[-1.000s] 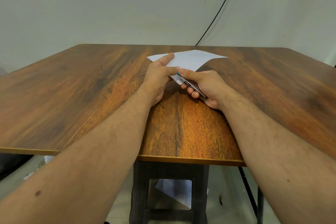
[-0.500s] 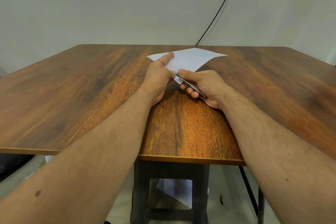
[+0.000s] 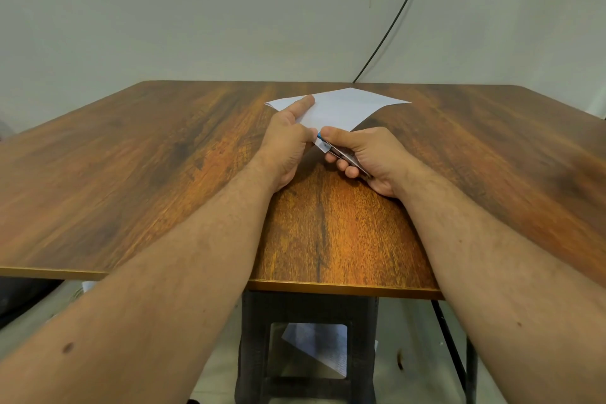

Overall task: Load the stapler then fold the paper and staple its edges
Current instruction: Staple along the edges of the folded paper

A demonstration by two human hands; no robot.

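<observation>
A folded white paper (image 3: 344, 108) lies on the wooden table (image 3: 131, 174), one corner pointing towards me. My left hand (image 3: 288, 144) presses on its left edge, index finger stretched along the fold and thumb pinching the near corner. My right hand (image 3: 364, 157) is closed around a small stapler (image 3: 341, 154) with a metal body and a blue tip. The stapler's jaw sits over the paper's near corner, right beside my left thumb. Most of the stapler is hidden inside my fist.
A black cable (image 3: 393, 20) runs down the wall behind the table's far edge. Below the table's near edge stands a black stool (image 3: 308, 351), with another sheet of paper (image 3: 318, 348) seen through its opening on the floor.
The hands and stapler stay on the paper's near corner; my right thumb has pressed slightly closer to my left thumb. The paper has not shifted.
</observation>
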